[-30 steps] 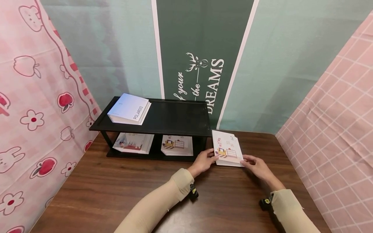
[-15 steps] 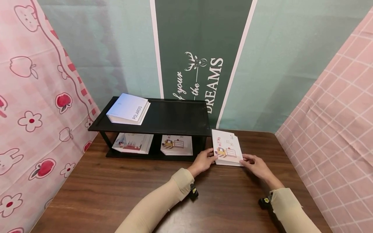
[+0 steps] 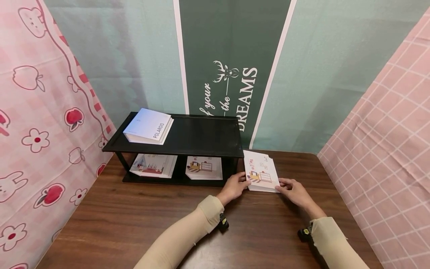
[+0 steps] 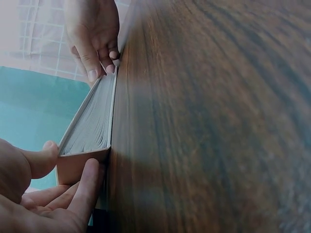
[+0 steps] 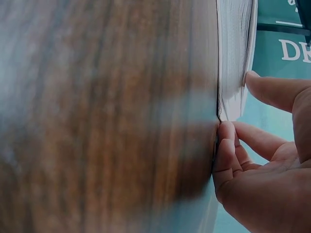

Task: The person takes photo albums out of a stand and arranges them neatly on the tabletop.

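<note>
Left hand [image 3: 234,186] and right hand [image 3: 293,189]: white illustrated book [image 3: 261,172] pinched at its near corners, unlifted, at 3 o'clock of black two-tier shelf [image 3: 188,136]; brown wooden tabletop [image 3: 134,224] beneath.

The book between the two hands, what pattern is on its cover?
The book has a white cover with a small furniture drawing, yellow and pink. Head view shows it best.

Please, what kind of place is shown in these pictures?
Probably a small staged tabletop set, not a lived-in room. Printed cloth backdrops, pink with apples and green with white lettering, close in a dark wooden table. A low black two-tier shelf holds books.
</note>
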`<state>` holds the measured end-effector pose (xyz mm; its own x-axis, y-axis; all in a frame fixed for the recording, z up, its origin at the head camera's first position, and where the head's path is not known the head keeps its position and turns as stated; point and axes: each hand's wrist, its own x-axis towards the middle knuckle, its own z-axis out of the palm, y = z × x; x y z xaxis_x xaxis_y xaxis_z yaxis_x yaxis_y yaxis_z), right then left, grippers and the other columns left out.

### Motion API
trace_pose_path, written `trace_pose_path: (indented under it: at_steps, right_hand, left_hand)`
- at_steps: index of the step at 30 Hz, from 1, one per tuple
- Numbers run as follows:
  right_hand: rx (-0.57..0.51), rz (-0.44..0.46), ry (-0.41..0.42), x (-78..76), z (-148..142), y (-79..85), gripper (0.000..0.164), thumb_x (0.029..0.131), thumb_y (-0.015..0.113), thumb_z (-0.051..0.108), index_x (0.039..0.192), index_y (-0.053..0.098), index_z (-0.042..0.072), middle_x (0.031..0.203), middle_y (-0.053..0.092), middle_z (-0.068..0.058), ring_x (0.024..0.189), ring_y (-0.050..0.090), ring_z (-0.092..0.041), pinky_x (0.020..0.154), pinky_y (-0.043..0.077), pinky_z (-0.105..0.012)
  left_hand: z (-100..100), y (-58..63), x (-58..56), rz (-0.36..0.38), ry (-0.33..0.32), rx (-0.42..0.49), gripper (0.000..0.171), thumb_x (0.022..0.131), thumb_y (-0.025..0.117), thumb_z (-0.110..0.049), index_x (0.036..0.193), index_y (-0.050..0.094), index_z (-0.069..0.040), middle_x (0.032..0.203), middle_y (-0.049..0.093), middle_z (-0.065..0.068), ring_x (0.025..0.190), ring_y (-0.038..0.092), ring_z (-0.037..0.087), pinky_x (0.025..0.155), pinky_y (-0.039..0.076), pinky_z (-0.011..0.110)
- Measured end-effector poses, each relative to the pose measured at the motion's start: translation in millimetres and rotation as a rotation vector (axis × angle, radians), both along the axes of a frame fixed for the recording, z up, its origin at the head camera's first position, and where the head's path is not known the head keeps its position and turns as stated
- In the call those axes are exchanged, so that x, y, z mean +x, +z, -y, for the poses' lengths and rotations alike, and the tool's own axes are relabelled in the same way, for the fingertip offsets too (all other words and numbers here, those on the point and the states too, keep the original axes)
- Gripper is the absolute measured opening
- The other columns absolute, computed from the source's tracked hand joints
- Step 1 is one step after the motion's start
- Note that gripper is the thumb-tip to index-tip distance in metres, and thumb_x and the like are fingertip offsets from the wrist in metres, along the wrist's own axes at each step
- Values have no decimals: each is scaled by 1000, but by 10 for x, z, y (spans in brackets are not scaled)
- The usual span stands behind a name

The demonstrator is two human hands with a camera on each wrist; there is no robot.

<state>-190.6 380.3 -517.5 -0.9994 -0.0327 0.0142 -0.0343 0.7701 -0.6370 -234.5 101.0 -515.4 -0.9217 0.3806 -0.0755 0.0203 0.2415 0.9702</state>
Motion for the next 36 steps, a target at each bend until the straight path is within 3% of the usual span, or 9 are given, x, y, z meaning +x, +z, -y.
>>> trace_pose_path:
  at_steps: [5,15,26,36]
  right_hand:
    - [9,3,2,-12,19,1,51,100,79,24,136,67,-9,114,73,-19,94,65,-21,80,52,-33]
    - [14,3,-12,3,52,5,51,100,79,25,135,67,-10,114,72,-21,95,65,-24,81,53,-34]
    - [12,-5,-46,13,51,29,47,101,78,26,134,69,-7,108,72,-14,93,61,-22,77,47,-30]
    - [-24,-22,-97,76,139,113,48,104,75,26,135,66,-9,112,74,-18,99,65,-26,78,51,-24]
  left_hand:
    - [37,0,21,-7,6,-14,55,107,69,-13,155,51,6,138,68,24,117,74,25,90,62,28]
    - [143,5,101,-96,-5,-123,52,106,72,-22,149,59,5,132,72,19,120,72,26,95,61,34]
    - [272,89,151,-116,-68,-87,45,106,72,-25,142,66,2,129,75,16,116,75,27,94,62,35]
    - [412,191,228,-142,-125,-81,46,106,72,-29,140,68,0,132,74,14,120,73,25,96,60,32]
